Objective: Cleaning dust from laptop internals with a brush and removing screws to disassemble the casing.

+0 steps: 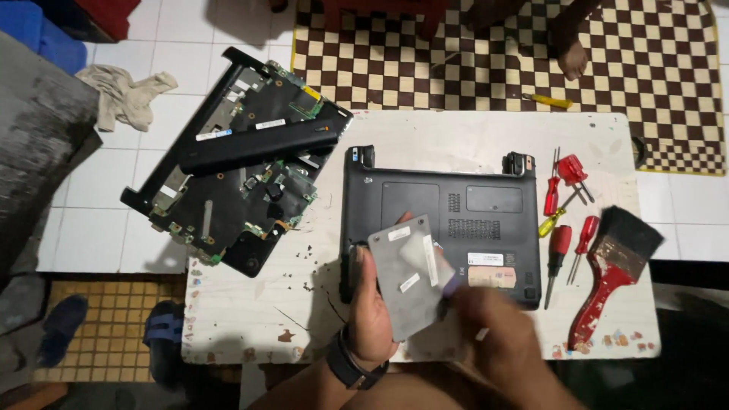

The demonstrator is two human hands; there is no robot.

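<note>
Table (456,144): white, worn, paint chipped.
Laptop base (486,220): black, underside up, centre of table.
Opened chassis (235,163): circuit boards exposed, overhanging the table's left edge.
Brush (611,266): red handle, right side, beside the screwdrivers (566,216).
Metal plate (406,277): grey, flat, held above the laptop base's near-left corner.
Left hand (372,315): closed on the metal plate's left edge.
Right hand (501,326): blurred at the plate's lower right; grip cannot be told.

I see a white tiled floor (99,178), a brown-and-cream checkered mat (645,68) at the top, and a scuffed white table (425,137) (paint chipped).
</note>
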